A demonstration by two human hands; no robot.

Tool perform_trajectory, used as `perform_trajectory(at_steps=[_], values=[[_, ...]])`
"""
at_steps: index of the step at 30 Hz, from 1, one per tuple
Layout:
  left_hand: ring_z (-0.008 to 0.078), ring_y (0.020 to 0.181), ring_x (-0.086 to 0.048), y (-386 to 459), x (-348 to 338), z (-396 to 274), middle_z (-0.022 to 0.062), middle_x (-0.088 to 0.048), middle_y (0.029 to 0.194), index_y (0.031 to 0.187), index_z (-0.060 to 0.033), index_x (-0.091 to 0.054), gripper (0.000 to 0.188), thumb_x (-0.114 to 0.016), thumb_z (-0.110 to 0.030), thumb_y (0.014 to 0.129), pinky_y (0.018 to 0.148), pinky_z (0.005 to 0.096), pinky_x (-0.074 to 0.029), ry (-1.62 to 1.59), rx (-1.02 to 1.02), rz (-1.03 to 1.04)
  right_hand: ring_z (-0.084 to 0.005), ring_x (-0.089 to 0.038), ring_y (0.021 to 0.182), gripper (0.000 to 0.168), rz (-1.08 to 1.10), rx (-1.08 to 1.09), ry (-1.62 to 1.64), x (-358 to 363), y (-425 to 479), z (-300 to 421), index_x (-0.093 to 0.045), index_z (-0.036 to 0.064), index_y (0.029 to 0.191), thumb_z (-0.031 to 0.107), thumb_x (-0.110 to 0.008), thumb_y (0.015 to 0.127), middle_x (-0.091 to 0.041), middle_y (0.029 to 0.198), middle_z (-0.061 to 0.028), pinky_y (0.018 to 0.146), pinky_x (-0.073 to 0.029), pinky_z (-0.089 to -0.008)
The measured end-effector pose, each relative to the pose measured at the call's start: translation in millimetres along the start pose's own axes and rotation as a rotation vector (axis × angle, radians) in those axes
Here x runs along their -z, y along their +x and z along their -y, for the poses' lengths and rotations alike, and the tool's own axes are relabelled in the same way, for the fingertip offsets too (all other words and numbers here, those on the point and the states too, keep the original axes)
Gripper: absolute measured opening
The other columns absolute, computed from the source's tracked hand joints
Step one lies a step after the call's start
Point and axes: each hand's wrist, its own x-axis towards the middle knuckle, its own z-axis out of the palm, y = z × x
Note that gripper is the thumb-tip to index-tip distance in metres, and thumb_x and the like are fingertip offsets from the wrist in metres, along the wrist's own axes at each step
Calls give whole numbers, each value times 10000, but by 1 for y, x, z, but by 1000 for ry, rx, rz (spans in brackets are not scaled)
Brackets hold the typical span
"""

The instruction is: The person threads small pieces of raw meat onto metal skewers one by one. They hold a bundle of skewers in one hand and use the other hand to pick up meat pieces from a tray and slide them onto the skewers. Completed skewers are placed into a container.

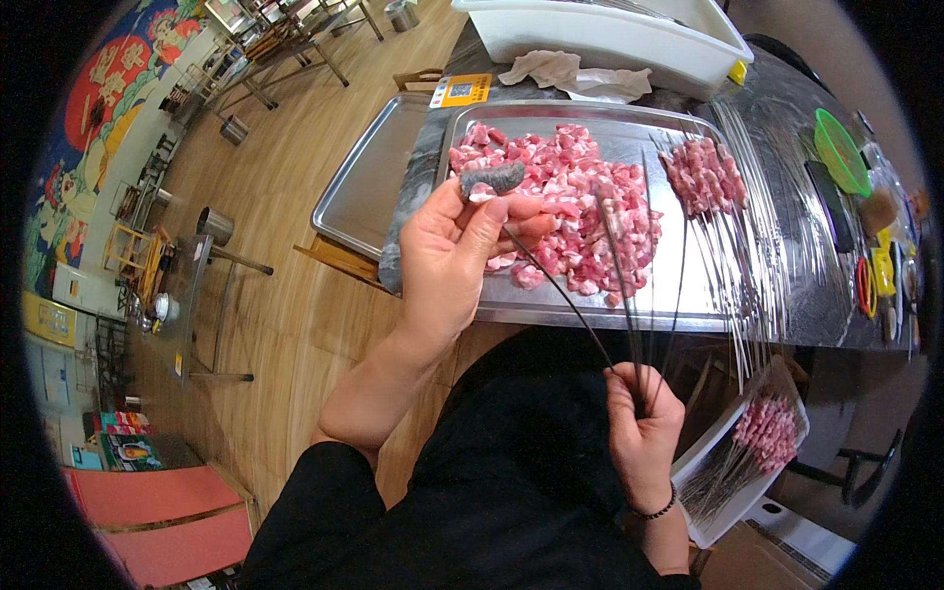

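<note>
My left hand (446,247) is raised over the near left of a metal tray (582,316). A grey sleeve, apparently a finger guard (501,177), covers one of its fingertips. Pinched beside the guard is a small piece of raw meat (483,193). Lower right, in front of the black clothing, my right hand (645,428) grips several thin metal skewers (564,299). One skewer slants up to my left fingers; its tip is hidden there. The others fan upward, partly blurred. Chopped raw meat (619,221) is heaped on the tray. Loaded skewers (704,177) lie at its right side.
Bare skewers (759,214) lie along the tray's right edge on the dark stone table (804,310). Behind stand a white bin (605,44) and crumpled paper (549,70). A green basket (841,151), phone (827,206) and scissors (864,287) lie right. Below, a white container (726,509) holds meat skewers.
</note>
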Motion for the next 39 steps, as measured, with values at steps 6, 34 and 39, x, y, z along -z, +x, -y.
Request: perform_trajectory(at_steps=[6, 34, 39], values=[[236, 888, -699, -4, 0, 5, 169, -679, 994, 1105, 31, -555, 229, -494, -166, 1008, 752, 341, -596, -100, 26, -24, -78, -549, 657, 133, -1, -79, 57, -8, -8, -10, -637, -28, 971, -38, -604, 843, -606, 741, -61, 616, -455, -214], [283, 839, -593, 43, -21, 2, 130, -590, 909, 862, 14, -621, 236, -753, -143, 746, 709, 378, -487, 1471, -575, 420, -23, -442, 620, 136, -116, -132, 344, -2, 20, -21, -620, 1, 1061, 34, -559, 944, -552, 769, 41, 558, -348, -171], [152, 716, -611, 56, -6, -1, 78, -639, 807, 852, -4, -664, 147, -688, -148, 868, 606, 325, -477, 1082, -248, 202, -22, -482, 663, 136, 10, -226, 279, 14, 8, -28, -645, -13, 1035, 12, -591, 912, -611, 829, 17, 601, -401, -178]])
